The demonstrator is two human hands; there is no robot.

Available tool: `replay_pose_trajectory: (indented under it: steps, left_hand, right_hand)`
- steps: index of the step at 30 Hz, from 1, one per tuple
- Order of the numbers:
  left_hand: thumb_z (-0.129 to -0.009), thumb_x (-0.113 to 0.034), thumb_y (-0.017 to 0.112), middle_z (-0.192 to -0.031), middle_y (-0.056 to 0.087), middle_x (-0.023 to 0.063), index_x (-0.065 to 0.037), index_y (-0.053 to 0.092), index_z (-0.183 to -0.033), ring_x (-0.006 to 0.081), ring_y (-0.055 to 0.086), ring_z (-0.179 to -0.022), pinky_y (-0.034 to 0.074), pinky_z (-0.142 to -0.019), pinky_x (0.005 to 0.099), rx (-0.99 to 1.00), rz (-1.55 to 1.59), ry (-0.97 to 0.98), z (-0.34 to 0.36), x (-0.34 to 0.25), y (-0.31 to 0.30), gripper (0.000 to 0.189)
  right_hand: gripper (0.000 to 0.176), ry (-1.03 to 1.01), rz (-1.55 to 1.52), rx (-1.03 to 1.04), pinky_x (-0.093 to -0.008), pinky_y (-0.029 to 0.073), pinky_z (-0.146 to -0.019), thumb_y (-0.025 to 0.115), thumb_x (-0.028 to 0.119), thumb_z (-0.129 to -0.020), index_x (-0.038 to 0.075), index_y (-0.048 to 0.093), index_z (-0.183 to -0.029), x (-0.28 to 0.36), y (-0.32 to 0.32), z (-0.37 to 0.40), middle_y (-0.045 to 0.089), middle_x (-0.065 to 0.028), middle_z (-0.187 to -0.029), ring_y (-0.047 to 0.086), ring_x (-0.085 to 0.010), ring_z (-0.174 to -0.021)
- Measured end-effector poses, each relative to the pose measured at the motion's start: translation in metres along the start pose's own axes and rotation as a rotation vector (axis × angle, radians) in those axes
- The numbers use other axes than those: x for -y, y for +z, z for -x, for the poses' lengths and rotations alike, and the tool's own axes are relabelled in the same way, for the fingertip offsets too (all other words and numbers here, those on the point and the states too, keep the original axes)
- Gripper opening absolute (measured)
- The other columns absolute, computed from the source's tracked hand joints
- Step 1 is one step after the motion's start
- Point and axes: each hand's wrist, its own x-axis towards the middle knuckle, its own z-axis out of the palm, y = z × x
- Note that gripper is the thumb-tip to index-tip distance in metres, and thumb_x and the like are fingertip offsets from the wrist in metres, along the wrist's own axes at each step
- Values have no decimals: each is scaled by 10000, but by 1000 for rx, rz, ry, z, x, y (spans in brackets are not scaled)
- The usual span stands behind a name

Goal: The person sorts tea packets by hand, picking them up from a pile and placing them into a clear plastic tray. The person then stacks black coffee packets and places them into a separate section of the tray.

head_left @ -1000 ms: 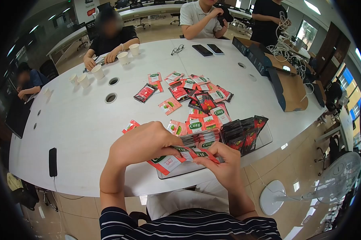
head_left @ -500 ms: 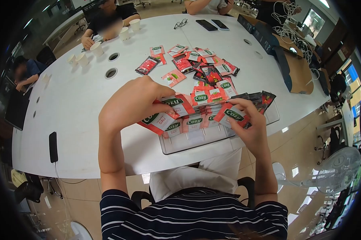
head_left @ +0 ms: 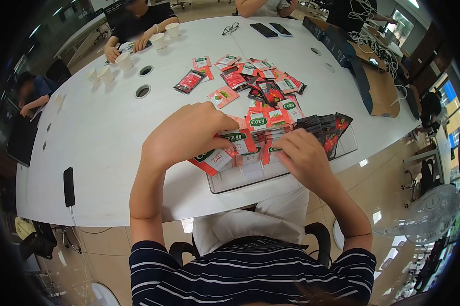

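Observation:
My left hand (head_left: pixel 189 133) is closed on a couple of red-and-white Cozy sachets (head_left: pixel 217 159) with green labels, over the left part of a clear plastic tray (head_left: pixel 222 184). Inside the tray, more Cozy sachets stand packed in rows, partly covered by my fingers. My right hand (head_left: pixel 306 157) is lowered to the middle of these rows, its fingertips pinching a Cozy sachet (head_left: pixel 271 154) at the front. Dark sachets (head_left: pixel 328 130) stand at the tray's right end, just beyond my right hand.
A loose pile of pink, red and black sachets (head_left: pixel 260 81) lies behind the tray. Paper cups (head_left: pixel 123 62), glasses (head_left: pixel 230 28) and phones (head_left: pixel 263 30) are farther back. An open cardboard box (head_left: pixel 380 94) stands at the right; a black power bank (head_left: pixel 69 186) lies left. Other people sit across the table.
My right hand has moved down and left, bringing its sachet from above the tray to the front row. My left hand has shifted slightly right, still holding its sachets.

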Motion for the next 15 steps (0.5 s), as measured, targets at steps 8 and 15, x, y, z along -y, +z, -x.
replay_pose_trajectory:
  steps: [8, 15]
  left_hand:
    - [-715, -209, 743, -668, 623, 138, -51, 646, -784, 324, 616, -685, 478, -627, 421, 4, 31, -7, 0, -2, 3, 197]
    - [-742, -294, 738, -654, 627, 135, -81, 688, -875, 311, 613, -633, 471, -581, 384, 17, -21, 3, 1, -2, 4, 256]
  right_hand:
    - [409, 168, -193, 516, -396, 509, -709, 577, 433, -882, 36, 666, -929, 12, 15, 9, 661, -133, -893, 631, -308, -837]
    - [531, 147, -161, 491, -397, 527, -695, 503, 515, -905, 6, 652, -920, 6, 21, 9, 659, -156, -881, 641, -301, -841]
